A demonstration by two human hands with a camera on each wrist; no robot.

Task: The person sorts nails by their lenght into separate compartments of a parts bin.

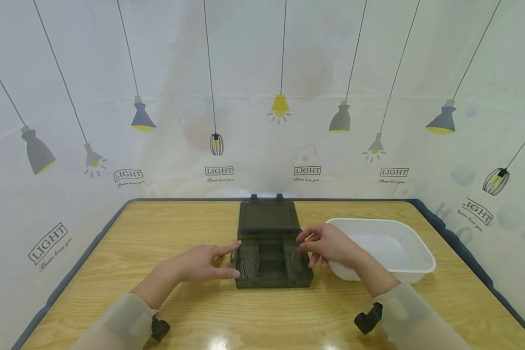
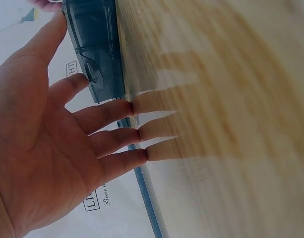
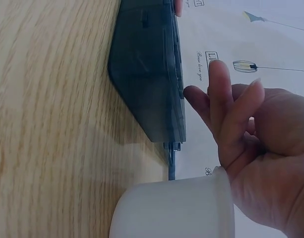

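Observation:
A dark, translucent compartment box (image 1: pixel 273 281) stands on the wooden table with its lid (image 1: pixel 268 215) raised at the back. Several thin metal pins (image 1: pixel 243 268) lie in its left compartments, and a single pin (image 1: pixel 293 254) shows in the right one. My left hand (image 1: pixel 201 262) is spread at the box's left side, thumb and index fingertip at its edge; the other fingers (image 2: pixel 114 136) reach down to the tabletop. Over the box's right edge hovers my right hand (image 1: pixel 328 244), fingers loosely bent and apart, fingertips near the single pin. Nothing shows between these fingers (image 3: pixel 220 84).
A white plastic basin (image 1: pixel 420 266) stands right of the box, partly behind my right forearm. Behind the wooden table (image 1: pixel 179 311) rises a pale cloth wall (image 1: pixel 245 73) printed with hanging lamps. A dark band runs along the table's back and side edges.

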